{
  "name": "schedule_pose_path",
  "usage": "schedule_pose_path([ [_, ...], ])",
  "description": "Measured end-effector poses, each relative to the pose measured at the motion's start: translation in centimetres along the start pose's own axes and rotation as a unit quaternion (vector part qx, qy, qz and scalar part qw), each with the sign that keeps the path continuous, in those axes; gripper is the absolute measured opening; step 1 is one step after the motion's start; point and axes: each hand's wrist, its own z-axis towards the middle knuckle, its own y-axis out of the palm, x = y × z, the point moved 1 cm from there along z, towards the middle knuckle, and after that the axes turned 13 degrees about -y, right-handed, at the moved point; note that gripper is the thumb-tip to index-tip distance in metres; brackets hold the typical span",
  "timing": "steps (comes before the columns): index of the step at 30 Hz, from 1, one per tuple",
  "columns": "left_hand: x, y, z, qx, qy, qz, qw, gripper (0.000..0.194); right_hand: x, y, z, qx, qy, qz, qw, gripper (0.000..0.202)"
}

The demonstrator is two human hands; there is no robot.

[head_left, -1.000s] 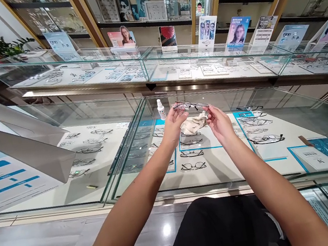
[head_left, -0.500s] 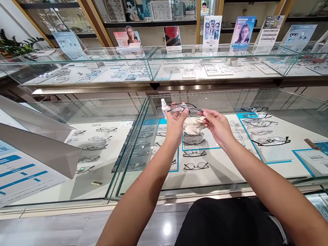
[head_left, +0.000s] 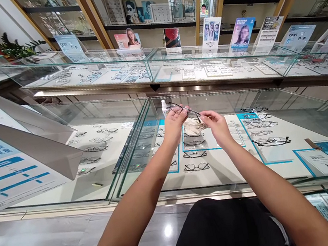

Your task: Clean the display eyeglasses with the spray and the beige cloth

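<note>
Between my two hands is a pair of dark-framed eyeglasses (head_left: 193, 113), held up over the glass display case. My left hand (head_left: 175, 122) is closed on one side of the frame. At the other side, the fingers of my right hand (head_left: 214, 123) pinch the frame. A crumpled beige cloth (head_left: 193, 127) lies just below the glasses. Behind my left hand stands a small white spray bottle (head_left: 164, 107), partly covered by the fingers. Several more eyeglasses (head_left: 197, 167) are lined up inside the case beneath my wrists.
A large folded paper sign (head_left: 16, 164) stands at the left on the glass. Across the back runs another glass case (head_left: 148, 64) with several upright cards, such as a purple one (head_left: 242, 34). A white booklet (head_left: 321, 161) lies at the right.
The eyeglasses have tilted, their right side dipping lower. My right hand has shifted slightly left and down, while my left hand has moved a little left.
</note>
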Motion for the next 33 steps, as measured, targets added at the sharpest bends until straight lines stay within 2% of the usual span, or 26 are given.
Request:
schedule_pose_path([
  [4,0.3,-0.1,0.0,-0.033,0.002,0.047,0.998,0.05,0.3,-0.5,0.6,-0.01,0.081,0.071,0.994,0.031],
  [7,0.7,0.0,-0.4,-0.108,-0.021,0.115,0.987,0.052,0.5,-1.1,1.1,-0.042,0.138,0.129,0.981,0.038],
  [9,0.9,0.0,-0.6,-0.151,-0.039,0.143,0.977,0.055,0.4,-1.3,1.2,-0.073,0.136,0.119,0.981,0.035],
  [12,0.9,0.1,-0.8,-0.174,-0.045,0.161,0.97,0.054,-0.1,-1.2,1.1,-0.11,0.099,0.071,0.986,0.03],
  [15,0.7,0.0,-0.6,-0.147,-0.026,0.169,0.974,0.052,-0.5,-0.9,0.8,-0.121,0.072,0.054,0.989,0.033],
  [18,0.6,-0.2,-0.5,-0.046,0.009,0.195,0.98,0.048,-0.4,-0.9,0.8,-0.09,0.05,0.045,0.994,0.034],
  [20,0.6,-0.3,-0.5,-0.005,0.004,0.236,0.972,0.041,-0.1,-1.0,0.9,-0.076,0.031,0.03,0.996,0.034],
  [25,0.4,-0.5,-0.7,-0.024,-0.03,0.265,0.963,0.039,0.7,-1.3,1.1,-0.087,-0.015,-0.02,0.996,0.04],
  [29,0.1,-0.5,-0.7,-0.004,-0.023,0.283,0.959,0.036,0.8,-1.2,0.9,-0.095,-0.035,-0.052,0.994,0.039],
  [33,0.5,-0.3,-0.8,0.002,-0.023,0.303,0.953,0.036,1.5,-1.3,1.5,-0.056,-0.039,-0.062,0.996,0.042],
])
